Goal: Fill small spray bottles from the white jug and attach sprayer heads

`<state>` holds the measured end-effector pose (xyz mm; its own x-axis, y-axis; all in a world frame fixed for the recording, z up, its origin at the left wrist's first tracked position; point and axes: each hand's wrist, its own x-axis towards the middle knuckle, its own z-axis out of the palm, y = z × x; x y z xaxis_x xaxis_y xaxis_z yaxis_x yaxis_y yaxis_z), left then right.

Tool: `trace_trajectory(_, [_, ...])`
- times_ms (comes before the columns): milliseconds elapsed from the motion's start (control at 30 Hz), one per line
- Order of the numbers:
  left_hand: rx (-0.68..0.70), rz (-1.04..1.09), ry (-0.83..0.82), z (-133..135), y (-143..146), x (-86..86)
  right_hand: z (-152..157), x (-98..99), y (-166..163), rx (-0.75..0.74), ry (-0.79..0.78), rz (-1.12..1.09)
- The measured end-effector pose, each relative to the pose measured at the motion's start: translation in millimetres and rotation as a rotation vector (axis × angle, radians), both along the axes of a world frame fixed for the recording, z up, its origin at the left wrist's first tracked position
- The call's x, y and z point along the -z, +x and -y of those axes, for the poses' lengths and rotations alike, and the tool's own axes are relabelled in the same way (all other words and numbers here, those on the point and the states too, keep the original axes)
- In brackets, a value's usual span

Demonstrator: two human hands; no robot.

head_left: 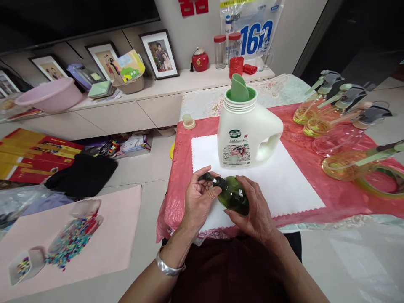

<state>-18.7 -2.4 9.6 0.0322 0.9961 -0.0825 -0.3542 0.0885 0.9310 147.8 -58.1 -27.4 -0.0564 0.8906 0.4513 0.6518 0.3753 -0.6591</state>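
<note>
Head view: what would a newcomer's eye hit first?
Probably the big white jug with the green spout in its mouth, standing on the white sheet mid-table. Next, just in front of it, the dark green pump bottle, with the left hand at its neck and the right hand around its body. Then the spray bottles along the table's right side.

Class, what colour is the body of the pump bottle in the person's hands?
The pump bottle's body is dark green, best seen in the head view.
</note>
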Motion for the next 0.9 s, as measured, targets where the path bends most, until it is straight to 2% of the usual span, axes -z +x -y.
trace_trajectory(167, [0.070, 0.064, 0.024, 3.4, 0.4, 0.6, -0.7, 0.6, 0.7, -0.001, 0.000, -0.012])
trace_trajectory(400, [-0.009, 0.051, -0.029, 3.2, 8.7, 5.3, 0.4, -0.3, 1.5, -0.012, -0.001, -0.002])
trace_trajectory(700, [0.129, 0.042, 0.031, 4.2, 1.7, 0.5, 0.8, -0.2, 1.0, -0.004, 0.014, -0.025])
trace_trajectory(767, [0.105, 0.022, 0.033, 5.8, 3.6, 0.0, 0.7, 0.0, 1.0, -0.006, 0.011, -0.026])
trace_trajectory(900, [-0.034, -0.026, -0.024, 6.9, 9.3, -0.5, 1.8, 0.2, 0.8, -0.016, 0.010, -0.030])
